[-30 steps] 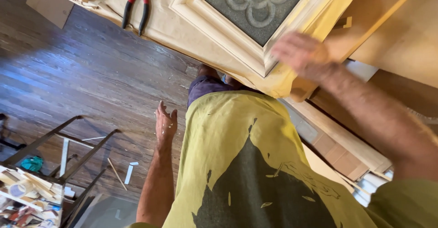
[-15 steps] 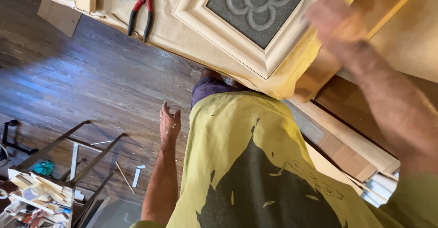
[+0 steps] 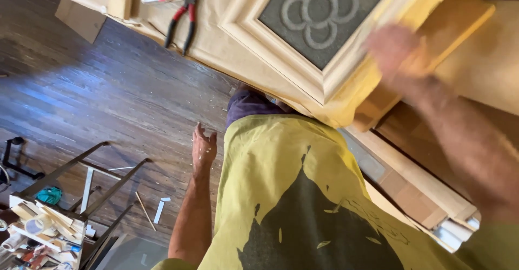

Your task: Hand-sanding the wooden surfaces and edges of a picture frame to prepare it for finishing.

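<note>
Now further right, the blurred right hand (grip unclear) over the wooden frame; left hand open, empty.

one framed panel, one pliers (red-handled), two hands.

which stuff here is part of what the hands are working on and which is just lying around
In hand:
right hand, blurred, at the edge of the framed panel
framed panel with a flower relief
wooden block beside that hand

Lying about:
pliers on the paper-covered bench
wood offcuts on the rack
left hand, empty, hanging by the side
</note>
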